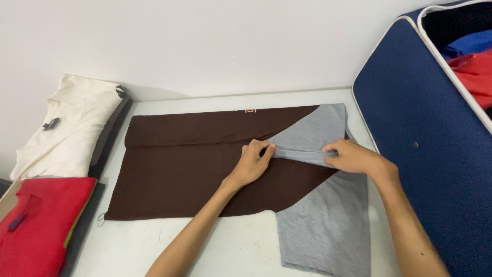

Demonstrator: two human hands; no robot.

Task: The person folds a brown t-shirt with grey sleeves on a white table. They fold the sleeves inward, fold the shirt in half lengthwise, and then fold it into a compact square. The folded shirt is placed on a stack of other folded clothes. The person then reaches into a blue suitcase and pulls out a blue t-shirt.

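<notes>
A brown and grey shirt lies flat on a white table (241, 246). Its brown body (195, 164) spreads across the middle, and the grey part (325, 225) runs down the right side toward the front edge. My left hand (253, 161) pinches one end of a folded grey sleeve edge (300, 153). At the other end of that same fold, my right hand (353, 158) grips the cloth. Both hands rest on the shirt, about a hand's width apart.
A folded cream garment (72, 123) leans on dark items at the left. A red folded garment (36, 225) lies at the front left. A blue fabric case (425, 143) with white trim stands at the right, with red and blue clothes (474, 66) inside.
</notes>
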